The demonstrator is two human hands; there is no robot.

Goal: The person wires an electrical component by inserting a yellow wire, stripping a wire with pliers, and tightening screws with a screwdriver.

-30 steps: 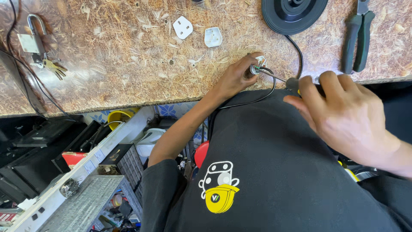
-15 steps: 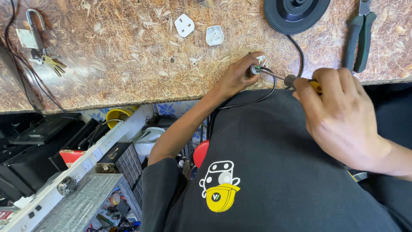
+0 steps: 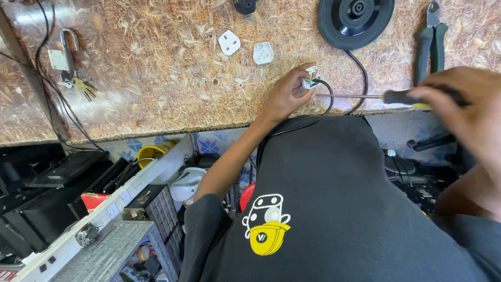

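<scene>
Left hand [image 3: 286, 96] pinches plug base [image 3: 311, 82]; right hand [image 3: 462, 112] grips screwdriver [image 3: 365, 96] near pliers [image 3: 430, 44].

Two plug covers [image 3: 245, 48] lie on the bench [image 3: 156, 94], pliers [image 3: 430, 44] far right.

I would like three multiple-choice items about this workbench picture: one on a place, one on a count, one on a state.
1. Where do the pliers lie?
A. right of the black round base
B. beside the keys
C. in the left hand

2. How many loose white plug pieces lie on the bench top above the left hand?
A. one
B. two
C. four

3. What is the state of the screwdriver?
A. lying on the bench
B. held in the right hand, tip towards the open plug
C. hanging from a hook

Key: 1 A, they lie at the far right; 2 B, two pieces lie side by side; 3 B, the right hand's fingers wrap its handle.
</scene>
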